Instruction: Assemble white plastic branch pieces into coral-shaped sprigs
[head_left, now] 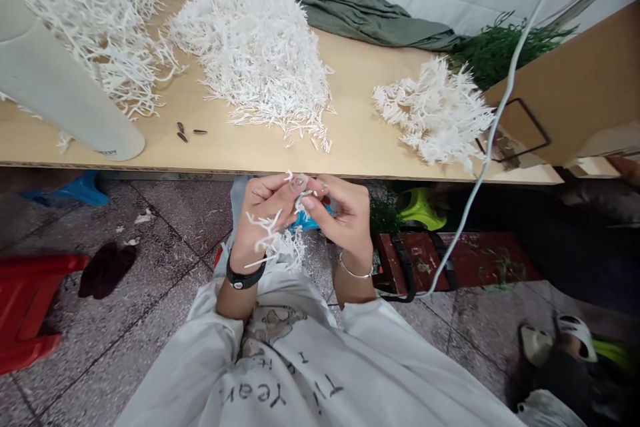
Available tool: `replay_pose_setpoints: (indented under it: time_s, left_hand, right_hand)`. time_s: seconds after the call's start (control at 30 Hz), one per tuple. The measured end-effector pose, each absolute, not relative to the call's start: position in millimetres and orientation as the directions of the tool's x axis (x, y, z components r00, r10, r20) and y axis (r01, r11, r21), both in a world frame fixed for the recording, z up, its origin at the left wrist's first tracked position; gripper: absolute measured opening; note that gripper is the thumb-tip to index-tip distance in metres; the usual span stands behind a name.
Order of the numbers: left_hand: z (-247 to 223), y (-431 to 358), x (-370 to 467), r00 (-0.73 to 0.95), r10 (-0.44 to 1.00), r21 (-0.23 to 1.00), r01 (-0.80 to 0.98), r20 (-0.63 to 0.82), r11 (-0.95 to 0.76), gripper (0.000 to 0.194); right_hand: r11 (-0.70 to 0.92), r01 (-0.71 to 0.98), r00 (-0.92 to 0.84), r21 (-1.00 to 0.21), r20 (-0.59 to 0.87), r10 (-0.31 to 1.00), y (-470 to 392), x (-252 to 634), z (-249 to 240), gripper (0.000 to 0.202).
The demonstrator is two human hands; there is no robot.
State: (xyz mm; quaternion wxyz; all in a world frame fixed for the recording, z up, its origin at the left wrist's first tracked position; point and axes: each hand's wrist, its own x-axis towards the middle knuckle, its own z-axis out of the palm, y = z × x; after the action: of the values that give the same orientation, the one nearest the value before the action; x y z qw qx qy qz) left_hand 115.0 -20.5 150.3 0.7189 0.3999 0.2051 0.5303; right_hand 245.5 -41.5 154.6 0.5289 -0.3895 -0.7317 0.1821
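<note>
Just off the table's front edge, my left hand (267, 213) and my right hand (345, 213) meet, fingertips almost touching. My left hand is closed on a branching white strand piece (270, 233), which hangs over its back toward the wristband. My right hand pinches the small white piece (303, 203) between thumb and fingers. More white strands (295, 247) hang below, over my lap. Beyond my hands, a large heap of short white pieces (265, 47) lies on the cardboard-covered table (350, 153).
A smaller white clump (437, 110) lies right, longer strands (100, 20) left. A pale cylinder (65, 73) leans across the left side near dark seeds (183, 137). A white cable (493, 140) crosses the right side. Green cloth (370, 13) lines the back; a red stool (35, 300) stands left.
</note>
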Motion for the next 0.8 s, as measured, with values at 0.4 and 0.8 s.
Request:
replay_pose_setpoints:
  time_s: [0.4,0.8]
  left_hand:
    - [138.6,-20.0,117.9,0.212,0.971,0.489,-0.862,0.111,0.132,0.049]
    - [149.9,-12.9,104.4,0.204,0.967,0.638,-0.768,0.153,0.061,0.029]
  right_hand:
    - [0.059,-0.594,-0.419,-0.802,0.371,0.829,-48.6,238.3,146.4,0.030]
    - [0.341,0.532,0.218,-0.775,0.514,0.829,36.3,280.8,132.0,0.015]
